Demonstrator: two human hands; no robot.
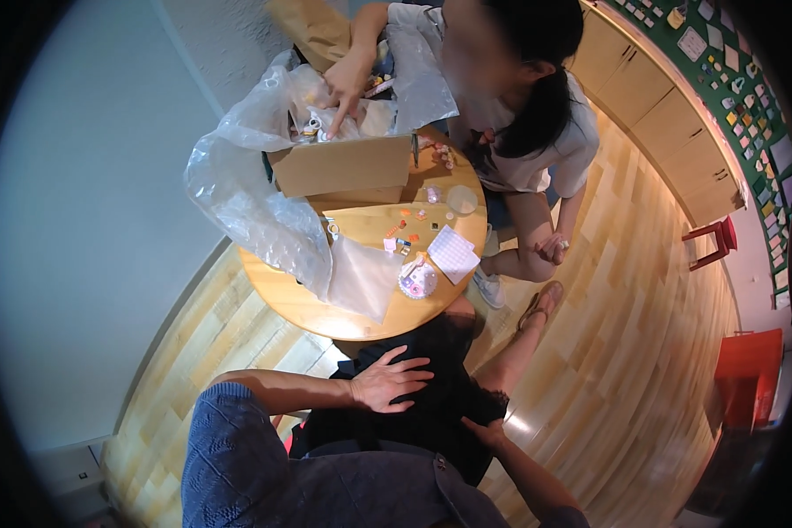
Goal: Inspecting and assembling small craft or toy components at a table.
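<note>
My left hand [391, 380] lies on the black cloth [436, 370] over my lap, fingers spread and holding nothing. Lower on the right, my right hand [484, 434] rests against the same cloth at the thigh; its thumb is stretched out, part of it is hidden, and no object shows in it. In front of me, apart from both hands, stands a round wooden table [312, 314]. Near its front edge are a round decorated disc [417, 280], a checked sheet [454, 254] and several small orange and white pieces [396, 232].
A cardboard box [343, 167] with a clear plastic bag [238, 167] spilling out stands at the table's back. Another person's hand [349, 79] reaches into it; their other hand [552, 247] hangs near their knee. A red stool [713, 244] stands at right.
</note>
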